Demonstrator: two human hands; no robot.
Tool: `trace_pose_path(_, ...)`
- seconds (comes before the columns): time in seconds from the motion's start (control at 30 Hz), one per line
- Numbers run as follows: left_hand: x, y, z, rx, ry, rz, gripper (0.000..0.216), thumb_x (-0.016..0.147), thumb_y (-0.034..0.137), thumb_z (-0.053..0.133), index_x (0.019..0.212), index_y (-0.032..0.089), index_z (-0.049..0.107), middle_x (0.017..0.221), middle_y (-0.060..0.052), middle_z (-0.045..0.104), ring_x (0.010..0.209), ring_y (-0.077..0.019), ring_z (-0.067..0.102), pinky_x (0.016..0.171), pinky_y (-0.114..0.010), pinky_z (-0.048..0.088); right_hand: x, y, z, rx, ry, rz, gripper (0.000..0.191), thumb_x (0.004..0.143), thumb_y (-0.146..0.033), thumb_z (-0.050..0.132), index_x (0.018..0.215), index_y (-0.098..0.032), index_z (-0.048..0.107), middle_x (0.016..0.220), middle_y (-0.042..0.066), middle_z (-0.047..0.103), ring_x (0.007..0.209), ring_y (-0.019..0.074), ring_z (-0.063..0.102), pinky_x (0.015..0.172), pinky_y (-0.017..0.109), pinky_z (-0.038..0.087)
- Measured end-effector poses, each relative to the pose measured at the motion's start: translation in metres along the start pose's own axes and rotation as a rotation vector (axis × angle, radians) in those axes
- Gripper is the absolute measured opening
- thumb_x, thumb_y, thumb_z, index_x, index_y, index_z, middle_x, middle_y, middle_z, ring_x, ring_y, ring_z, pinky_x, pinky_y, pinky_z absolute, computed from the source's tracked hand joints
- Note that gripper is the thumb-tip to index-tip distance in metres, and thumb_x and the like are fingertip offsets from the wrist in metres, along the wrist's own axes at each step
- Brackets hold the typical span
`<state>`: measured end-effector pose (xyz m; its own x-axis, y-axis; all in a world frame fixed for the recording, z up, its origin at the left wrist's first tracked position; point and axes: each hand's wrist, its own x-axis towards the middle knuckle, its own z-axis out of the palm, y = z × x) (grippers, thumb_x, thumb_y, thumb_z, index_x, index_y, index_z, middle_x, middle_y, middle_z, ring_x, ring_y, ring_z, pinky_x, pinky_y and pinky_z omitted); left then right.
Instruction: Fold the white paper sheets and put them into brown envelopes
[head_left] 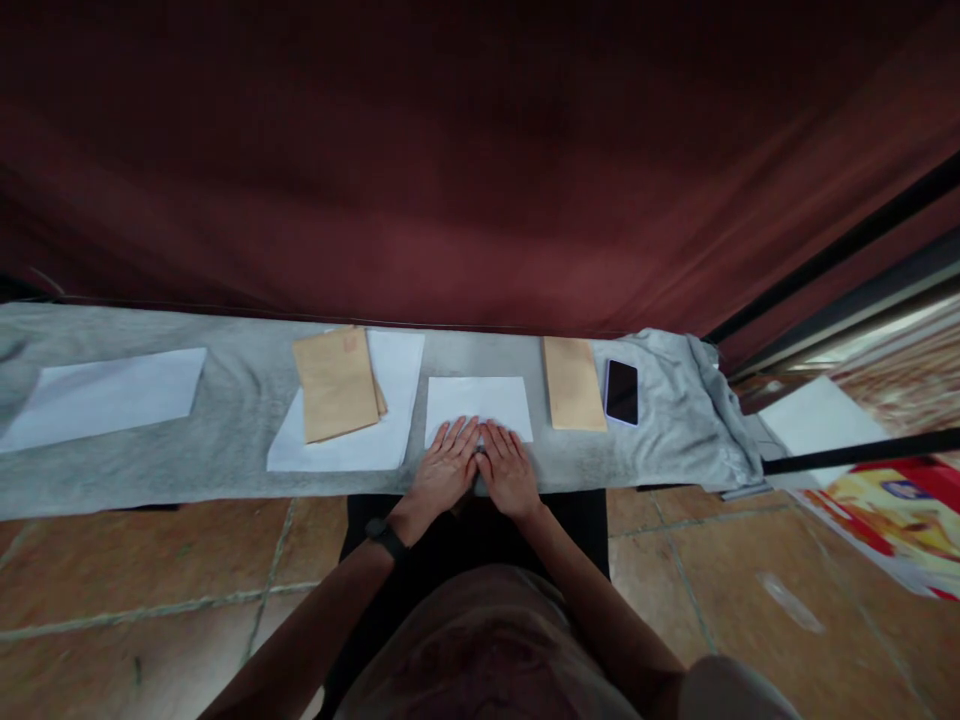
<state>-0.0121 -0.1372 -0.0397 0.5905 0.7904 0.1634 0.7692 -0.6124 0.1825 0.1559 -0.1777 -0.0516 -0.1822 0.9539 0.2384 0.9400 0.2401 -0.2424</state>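
A folded white sheet of paper (480, 402) lies on the grey cloth-covered table (225, 455) right in front of me. My left hand (444, 470) and my right hand (508, 468) lie flat side by side on its near edge, fingers stretched out and pressing down. Neither hand holds anything. A black band sits on my left wrist.
Brown envelopes (337, 382) rest on white sheets (390, 420) to the left. Another brown envelope (574, 383) and a dark phone (622, 391) lie to the right. A white sheet (105, 398) is far left. A dark red curtain (450, 160) hangs behind the table.
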Motion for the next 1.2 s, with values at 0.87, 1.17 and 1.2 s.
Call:
trace_pose_path(0.87,-0.011,-0.004,-0.011,-0.001,-0.038,0.031,0.056,0.103,0.041,0.046,0.156,0.024,0.041,0.162,-0.009,0.041,0.153,-0.0250,0.033,0.128,-0.051,0.018,-0.026,0.034,0.001,-0.125,0.114,0.071,0.066,0.108,-0.046,0.035,0.157,-0.001,0.033,0.159,0.024,0.041,0.148,0.0337,0.039,0.120,0.051,0.033)
trace_pose_path(1.17,-0.012,-0.004,-0.012,0.009,-0.008,0.052,0.049,0.102,0.039,0.050,0.150,0.034,0.049,0.162,-0.006,0.042,0.150,-0.0267,0.039,0.126,-0.052,0.022,-0.034,0.045,-0.001,-0.127,0.156,0.086,0.067,0.108,-0.046,0.035,0.159,-0.003,0.031,0.157,0.026,0.043,0.146,0.0340,0.041,0.117,0.051,0.036)
trace_pose_path(1.2,-0.012,-0.003,-0.012,0.011,-0.006,0.051,0.049,0.102,0.039,0.050,0.150,0.034,0.050,0.162,-0.006,0.043,0.150,-0.0267,0.039,0.126,-0.051,0.023,-0.034,0.045,-0.001,-0.127,0.157,0.089,0.067,0.108,-0.046,0.035,0.159,-0.003,0.031,0.157,0.026,0.043,0.147,0.0338,0.041,0.117,0.051,0.036)
